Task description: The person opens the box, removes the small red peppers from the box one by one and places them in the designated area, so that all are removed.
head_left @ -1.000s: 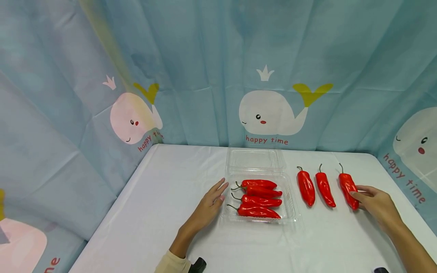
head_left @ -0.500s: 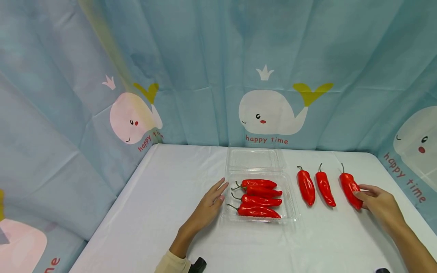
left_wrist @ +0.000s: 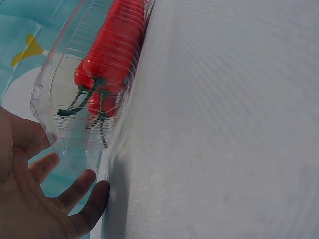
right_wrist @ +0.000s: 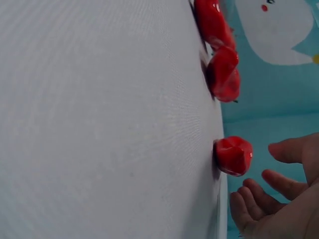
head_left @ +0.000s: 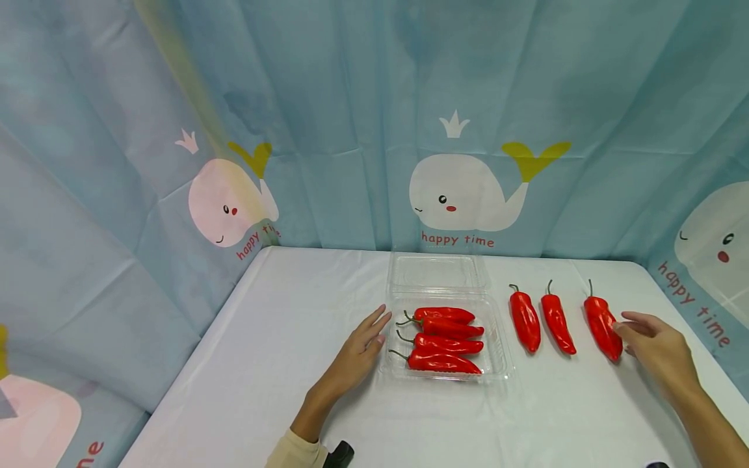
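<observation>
My left hand (head_left: 355,351) lies at the left side of an open clear plastic clamshell box (head_left: 497,338), fingers loosely extended. In the left wrist view the thumb of this hand (left_wrist: 31,199) overlaps the box's corner, and the other fingers spread below it. Several red peppers (head_left: 447,344) lie in the box, stems to the left. My right hand (head_left: 661,348) is at the right edge of the rightmost loose red pepper (head_left: 601,328). The right wrist view shows this hand (right_wrist: 294,211) with fingers spread, a gap between them and the pepper (right_wrist: 233,155).
Two more red peppers, a left one (head_left: 525,322) and a middle one (head_left: 558,324), lie between the box and the rightmost pepper. The box's lid (head_left: 437,273) is folded back on the white table (head_left: 281,338). A blue whale-print curtain (head_left: 339,130) stands behind.
The rightmost pepper has shifted and turned slightly to the right. My right hand has moved a little right and loosened from it. The left hand and the box have stayed put.
</observation>
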Demonstrator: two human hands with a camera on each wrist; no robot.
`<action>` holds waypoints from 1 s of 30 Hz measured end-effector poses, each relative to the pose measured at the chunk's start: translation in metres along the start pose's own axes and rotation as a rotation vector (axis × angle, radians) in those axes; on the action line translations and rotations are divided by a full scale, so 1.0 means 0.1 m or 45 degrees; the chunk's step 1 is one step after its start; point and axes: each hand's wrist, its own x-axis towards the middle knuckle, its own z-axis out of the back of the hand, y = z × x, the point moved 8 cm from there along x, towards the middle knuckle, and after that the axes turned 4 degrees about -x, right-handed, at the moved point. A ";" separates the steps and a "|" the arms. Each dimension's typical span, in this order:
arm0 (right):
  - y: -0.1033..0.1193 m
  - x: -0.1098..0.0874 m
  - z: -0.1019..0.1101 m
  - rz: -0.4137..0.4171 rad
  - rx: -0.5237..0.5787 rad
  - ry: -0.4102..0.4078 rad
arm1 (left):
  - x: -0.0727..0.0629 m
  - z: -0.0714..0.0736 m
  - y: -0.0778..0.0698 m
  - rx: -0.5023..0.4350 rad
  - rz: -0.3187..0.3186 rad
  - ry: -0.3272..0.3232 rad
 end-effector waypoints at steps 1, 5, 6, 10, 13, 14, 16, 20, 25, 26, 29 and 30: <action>0.01 -0.01 0.02 0.007 -0.015 -0.015 | 0.00 0.00 0.00 0.001 0.000 0.000; 0.09 -0.06 0.06 0.053 -0.055 -0.066 | 0.00 0.00 0.01 0.004 0.003 0.000; 0.11 -0.07 0.07 0.063 -0.060 -0.074 | 0.00 0.00 0.01 0.005 0.002 -0.001; 0.20 -0.14 0.07 0.107 -0.070 -0.103 | 0.01 0.00 0.01 0.007 -0.002 -0.005; 0.29 -0.19 0.07 0.125 -0.076 -0.121 | 0.01 0.00 0.01 0.007 0.001 -0.006; 0.32 -0.21 0.06 0.134 -0.074 -0.126 | 0.00 0.00 0.01 0.006 0.003 -0.006; 0.38 -0.24 0.05 0.165 -0.072 -0.141 | 0.00 0.00 0.01 0.009 0.005 -0.009; 0.51 -0.32 0.01 0.264 -0.068 -0.179 | 0.00 0.00 0.01 0.014 0.011 -0.016; 0.66 -0.41 -0.05 0.382 -0.054 -0.209 | 0.00 0.00 0.02 0.017 0.012 -0.014; 0.68 -0.43 -0.06 0.391 -0.048 -0.209 | 0.00 0.00 0.02 0.016 0.010 -0.012; 0.75 -0.47 -0.10 0.394 -0.032 -0.196 | 0.01 0.00 0.01 0.004 -0.002 -0.005; 0.78 -0.49 -0.11 0.393 -0.025 -0.192 | 0.01 0.00 0.01 -0.002 -0.007 0.000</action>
